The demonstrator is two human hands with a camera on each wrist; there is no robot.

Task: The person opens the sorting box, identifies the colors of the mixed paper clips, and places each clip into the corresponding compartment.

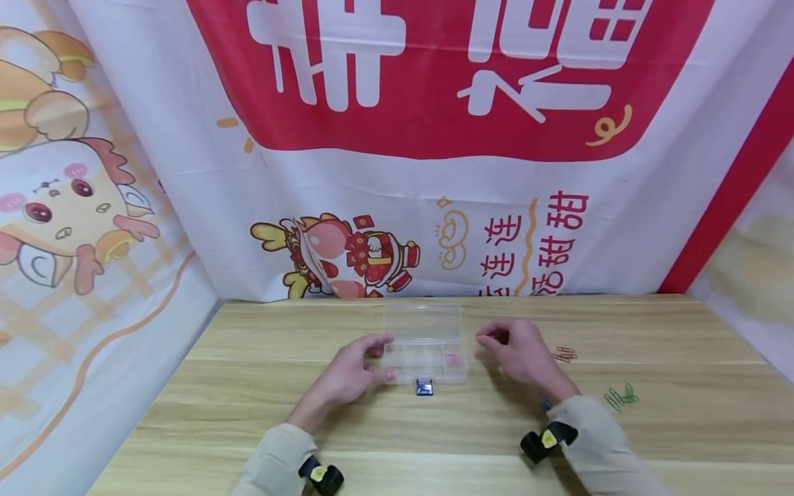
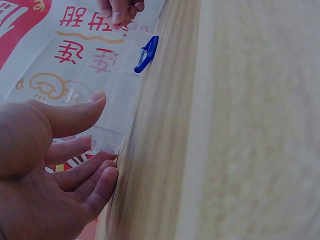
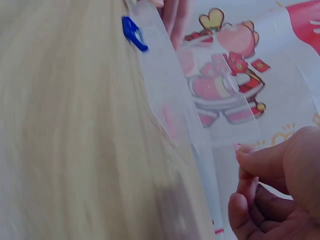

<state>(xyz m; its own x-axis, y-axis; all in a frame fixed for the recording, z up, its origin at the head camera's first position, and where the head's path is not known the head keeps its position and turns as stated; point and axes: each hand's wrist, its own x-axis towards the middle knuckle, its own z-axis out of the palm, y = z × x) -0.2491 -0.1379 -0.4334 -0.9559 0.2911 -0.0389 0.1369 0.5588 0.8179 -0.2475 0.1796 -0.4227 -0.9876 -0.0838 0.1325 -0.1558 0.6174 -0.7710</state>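
Note:
A clear plastic compartment box [image 1: 392, 375] stands on the table with its transparent lid [image 1: 422, 324] raised at the back and a blue latch [image 1: 424, 387] at the front. Something pink [image 1: 455, 359] lies in a right-hand compartment. My left hand [image 1: 350, 372] holds the box's left end, thumb at the front and fingers around the side. Just right of the box, my right hand [image 1: 517, 351] pinches a small pink paper clip [image 3: 238, 147] between thumb and forefinger. Only a bit of that clip shows past the fingertips.
Red paper clips [image 1: 564, 354] lie on the wooden table [image 1: 248, 386] beyond my right wrist. Green paper clips [image 1: 622, 397] are farther right, and dark blue ones [image 1: 545, 403] are partly hidden by the right forearm. A printed cloth [image 1: 434, 179] hangs behind the table.

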